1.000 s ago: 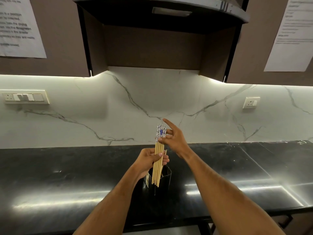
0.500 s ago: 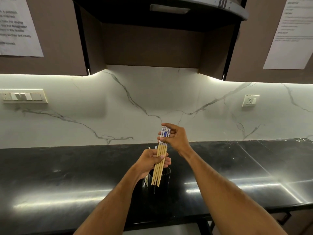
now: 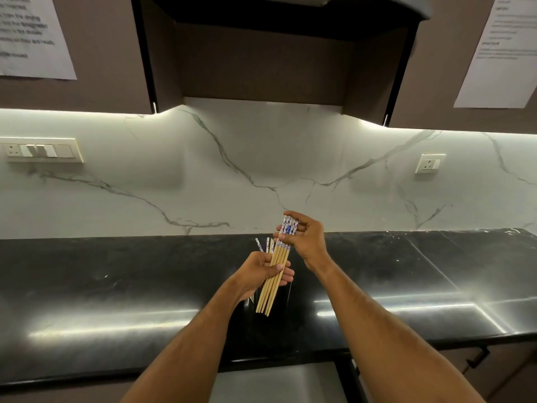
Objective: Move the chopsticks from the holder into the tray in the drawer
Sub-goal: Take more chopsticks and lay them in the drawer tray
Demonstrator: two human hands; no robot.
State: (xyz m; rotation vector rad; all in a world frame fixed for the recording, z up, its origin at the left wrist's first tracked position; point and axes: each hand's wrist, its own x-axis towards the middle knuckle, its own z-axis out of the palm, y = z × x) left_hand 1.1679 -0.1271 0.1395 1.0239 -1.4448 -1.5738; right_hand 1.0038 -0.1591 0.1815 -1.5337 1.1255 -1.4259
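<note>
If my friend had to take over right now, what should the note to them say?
Left hand: closed around the middle of a bundle of chopsticks, lifted clear of the holder.
Right hand: gripping the bundle's patterned top ends.
Holder: dark, on the black counter, mostly hidden behind the hands; a few loose chopsticks show behind the left hand, seemingly in the holder.
Done: most chopsticks pulled out.
Left: take the rest, then lay them all in the drawer tray, which is not in view.

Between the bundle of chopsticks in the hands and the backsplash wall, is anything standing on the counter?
In the head view, a few chopsticks left in the holder stick up behind the left hand; past them the black counter is bare.
</note>
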